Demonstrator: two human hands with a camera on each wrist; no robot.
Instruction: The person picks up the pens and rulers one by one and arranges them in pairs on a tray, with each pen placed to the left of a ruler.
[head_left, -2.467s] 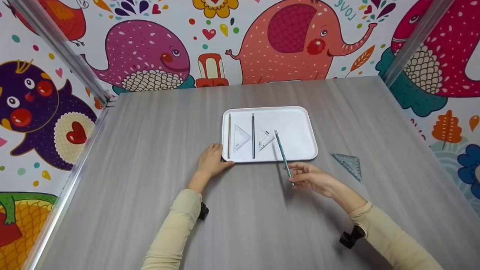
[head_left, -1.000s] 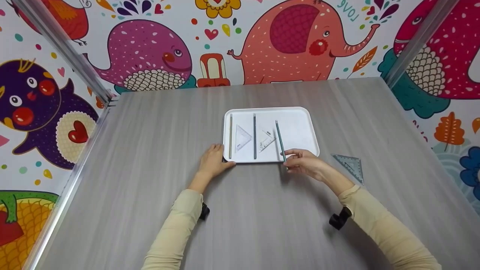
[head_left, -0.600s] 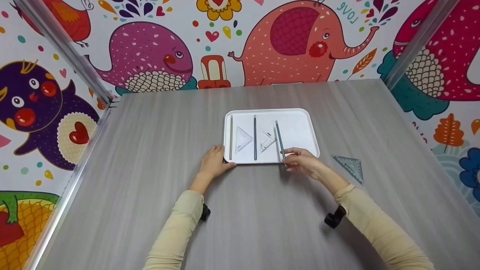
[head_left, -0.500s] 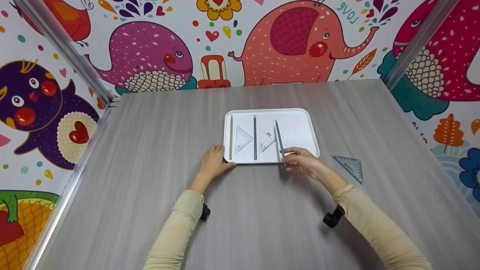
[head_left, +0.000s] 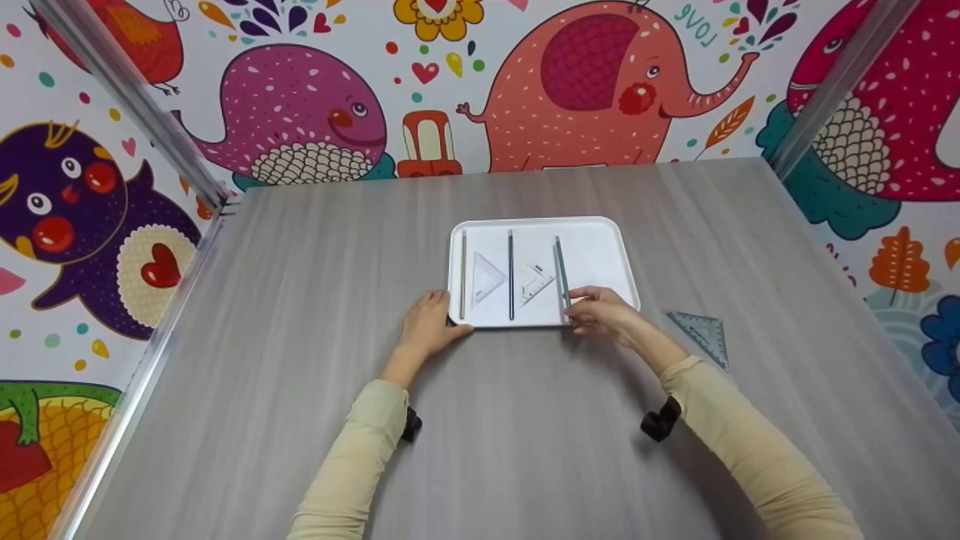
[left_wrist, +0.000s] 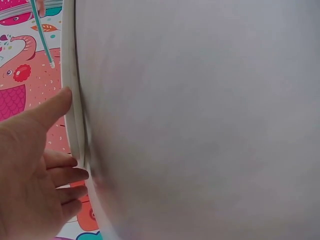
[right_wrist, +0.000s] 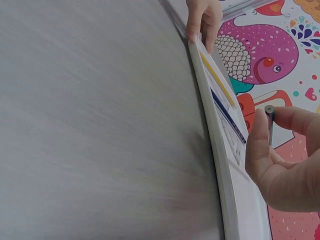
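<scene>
A white tray (head_left: 600,262) lies on the table. My left hand (head_left: 426,324) holds its near left corner, thumb along the front rim and fingers at the left side. My right hand (head_left: 606,315) pinches the near end of a green pencil (head_left: 559,266) over the tray's right half; in the right wrist view the pencil (right_wrist: 270,111) shows end-on between thumb and finger. In the tray, left to right, are a yellowish pencil (head_left: 463,274), a clear set square (head_left: 487,278), a dark blue pencil (head_left: 511,274) and another clear set square (head_left: 537,283).
A greyish-green set square (head_left: 702,335) lies on the grey table (head_left: 517,435), right of the tray near my right forearm. Walls with printed cartoon animals (head_left: 577,90) stand behind and at both sides, with metal posts (head_left: 844,86) at the corners.
My right hand has brought the green pencil forward and left from in front of the tray, lower over it, and the pencil now stands nearly parallel to the others. My left hand stays put.
</scene>
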